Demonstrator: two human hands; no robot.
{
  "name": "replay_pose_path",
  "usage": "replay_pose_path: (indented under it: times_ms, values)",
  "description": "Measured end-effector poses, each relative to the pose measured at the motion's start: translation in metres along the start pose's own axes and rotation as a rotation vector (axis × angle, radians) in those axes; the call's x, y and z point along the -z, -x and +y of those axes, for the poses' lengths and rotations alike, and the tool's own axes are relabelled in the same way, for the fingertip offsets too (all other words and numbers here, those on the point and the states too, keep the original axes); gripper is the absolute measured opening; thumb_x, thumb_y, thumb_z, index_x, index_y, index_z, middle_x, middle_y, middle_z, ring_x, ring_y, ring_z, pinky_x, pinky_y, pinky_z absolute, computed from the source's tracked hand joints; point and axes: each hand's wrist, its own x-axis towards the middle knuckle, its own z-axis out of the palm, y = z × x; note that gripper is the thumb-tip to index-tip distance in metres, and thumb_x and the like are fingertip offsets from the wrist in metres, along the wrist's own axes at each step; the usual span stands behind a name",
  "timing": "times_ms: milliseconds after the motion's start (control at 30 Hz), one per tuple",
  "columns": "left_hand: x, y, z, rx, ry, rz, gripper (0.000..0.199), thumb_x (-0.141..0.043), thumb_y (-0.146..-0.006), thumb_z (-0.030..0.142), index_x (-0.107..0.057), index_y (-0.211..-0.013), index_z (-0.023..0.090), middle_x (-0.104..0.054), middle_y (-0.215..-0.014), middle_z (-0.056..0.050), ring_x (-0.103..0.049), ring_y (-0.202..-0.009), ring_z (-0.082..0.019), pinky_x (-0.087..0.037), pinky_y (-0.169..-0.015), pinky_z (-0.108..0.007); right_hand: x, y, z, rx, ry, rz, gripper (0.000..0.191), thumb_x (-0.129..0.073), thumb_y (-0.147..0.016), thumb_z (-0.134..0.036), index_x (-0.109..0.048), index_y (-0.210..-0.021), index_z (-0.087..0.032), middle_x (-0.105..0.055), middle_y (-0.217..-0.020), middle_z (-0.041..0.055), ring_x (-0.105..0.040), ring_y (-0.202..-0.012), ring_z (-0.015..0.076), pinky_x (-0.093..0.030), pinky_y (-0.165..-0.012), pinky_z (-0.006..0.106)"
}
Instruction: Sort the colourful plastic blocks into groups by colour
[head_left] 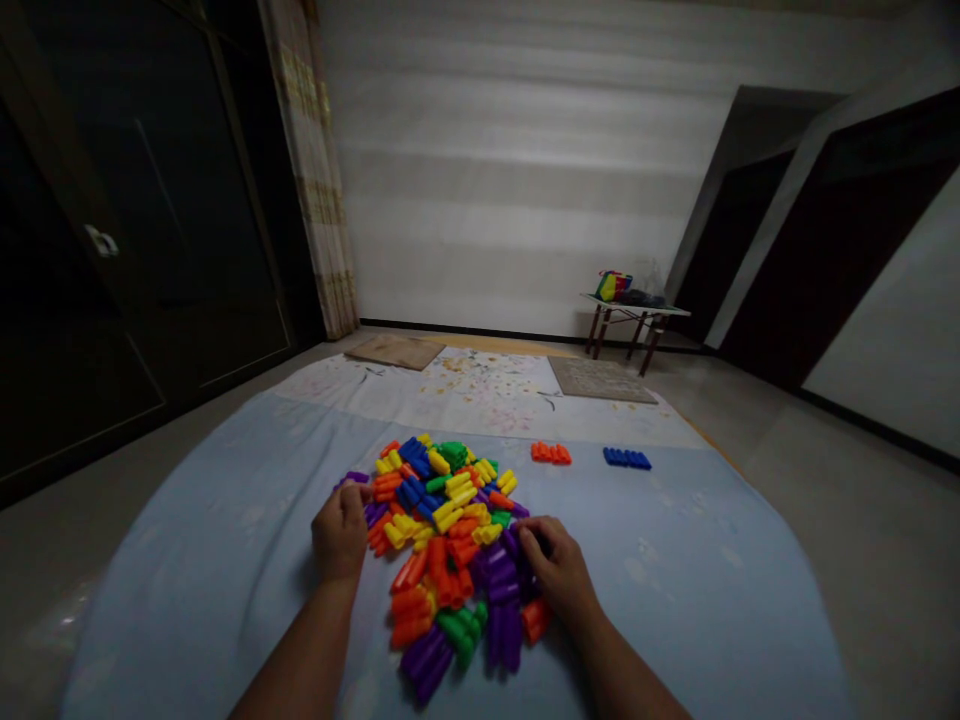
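A heap of orange, yellow, blue, green and purple plastic pieces (450, 500) lies on the light blue cloth. At the heap's left edge is my left hand (341, 530), its fingers bent around a spot beside purple and orange pieces; what they hold, if anything, is hidden. My right hand (559, 565) is at the right edge, fingers curled against purple pieces (501, 570); its grip is partly hidden. Apart from the heap, an orange row of pieces (551, 454) and a blue row (627, 458) lie to the back right.
Two flat boards, one brown (396, 351) and one greyish (602, 380), lie at the far edge of the cloth-covered surface (675, 560). Beyond, by the wall, a small table (637, 305) bears a colourful item and a clear bag.
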Motion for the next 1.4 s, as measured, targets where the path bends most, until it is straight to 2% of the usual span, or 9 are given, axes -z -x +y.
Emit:
replay_pose_path:
  times_ms: [100, 200, 300, 400, 500, 633, 967, 1200, 1400]
  values:
    - [-0.001, 0.000, -0.003, -0.063, -0.018, -0.046, 0.038, -0.032, -0.083, 0.041, -0.059, -0.068, 0.020, -0.065, -0.067, -0.005, -0.061, -0.066, -0.018, -0.046, -0.065, -0.028, 0.001, 0.000, -0.005, 0.071, 0.051, 0.040, 0.020, -0.048, -0.084, -0.027, -0.065, -0.092, -0.020, -0.064, -0.092, 0.0072, -0.057, -0.092, 0.0203, -0.045, -0.084, 0.033]
    - [-0.005, 0.004, 0.004, -0.316, -0.111, -0.128, 0.035, -0.033, -0.085, 0.037, -0.059, -0.068, 0.020, -0.066, -0.072, -0.006, -0.060, -0.072, -0.018, -0.044, -0.070, -0.029, -0.001, -0.012, -0.018, 0.201, 0.134, 0.028, 0.022, -0.048, -0.083, -0.020, -0.064, -0.098, -0.021, -0.064, -0.099, 0.0072, -0.053, -0.100, 0.0211, -0.042, -0.090, 0.037]
    - [-0.009, 0.013, 0.019, -0.615, -0.193, -0.210, 0.029, -0.039, -0.084, 0.034, -0.061, -0.070, 0.019, -0.066, -0.074, -0.005, -0.058, -0.079, -0.019, -0.040, -0.078, -0.033, -0.010, -0.036, -0.035, 0.317, 0.239, -0.058, 0.034, -0.049, -0.079, -0.012, -0.061, -0.109, -0.023, -0.062, -0.110, 0.0068, -0.049, -0.107, 0.0221, -0.039, -0.095, 0.041]
    - [-0.012, 0.023, 0.031, -0.742, -0.216, -0.277, 0.022, -0.046, -0.083, 0.032, -0.064, -0.080, 0.020, -0.067, -0.081, -0.004, -0.056, -0.084, -0.019, -0.036, -0.086, -0.037, -0.025, -0.061, -0.048, 0.373, 0.371, -0.184, 0.050, -0.049, -0.075, -0.006, -0.054, -0.121, -0.023, -0.055, -0.126, 0.0054, -0.041, -0.117, 0.0234, -0.034, -0.097, 0.043]
    - [-0.015, 0.030, 0.036, -0.739, -0.232, -0.354, 0.021, -0.049, -0.081, 0.036, -0.065, -0.085, 0.022, -0.067, -0.084, -0.004, -0.056, -0.088, -0.020, -0.033, -0.089, -0.040, -0.039, -0.077, -0.054, 0.404, 0.481, -0.323, 0.056, -0.050, -0.071, -0.003, -0.052, -0.124, -0.024, -0.052, -0.131, 0.0033, -0.036, -0.121, 0.0251, -0.030, -0.098, 0.044]
    - [-0.017, 0.032, 0.034, -0.669, -0.253, -0.453, 0.026, -0.050, -0.080, 0.043, -0.065, -0.087, 0.023, -0.066, -0.084, -0.005, -0.056, -0.089, -0.022, -0.033, -0.088, -0.042, -0.043, -0.084, -0.057, 0.422, 0.554, -0.425, 0.052, -0.054, -0.072, -0.006, -0.055, -0.120, -0.027, -0.059, -0.119, 0.0037, -0.042, -0.112, 0.0235, -0.029, -0.094, 0.041]
    - [-0.014, 0.030, 0.039, -0.631, -0.158, -0.603, 0.026, -0.047, -0.083, 0.041, -0.066, -0.081, 0.025, -0.068, -0.081, -0.003, -0.058, -0.083, -0.019, -0.034, -0.086, -0.039, -0.010, -0.080, -0.057, 0.338, 0.615, -0.338, 0.029, -0.061, -0.076, -0.014, -0.067, -0.102, -0.026, -0.061, -0.094, 0.0055, -0.049, -0.094, 0.0216, -0.034, -0.083, 0.034]
    - [-0.018, 0.028, 0.034, -0.630, -0.192, -0.448, 0.026, -0.048, -0.082, 0.043, -0.066, -0.077, 0.026, -0.068, -0.080, -0.002, -0.059, -0.083, -0.019, -0.034, -0.087, -0.037, 0.045, -0.065, 0.002, 0.237, 0.543, -0.071, 0.026, -0.058, -0.080, -0.014, -0.066, -0.102, -0.024, -0.062, -0.096, 0.0069, -0.053, -0.094, 0.0211, -0.039, -0.083, 0.037]
    - [-0.018, 0.018, 0.018, -0.719, -0.282, -0.221, 0.029, -0.039, -0.085, 0.036, -0.065, -0.082, 0.023, -0.070, -0.083, -0.005, -0.060, -0.086, -0.023, -0.033, -0.086, -0.039, 0.082, -0.035, 0.052, 0.139, 0.464, -0.097, 0.038, -0.051, -0.074, -0.005, -0.067, -0.105, -0.022, -0.063, -0.101, 0.0077, -0.056, -0.097, 0.0195, -0.044, -0.087, 0.035]
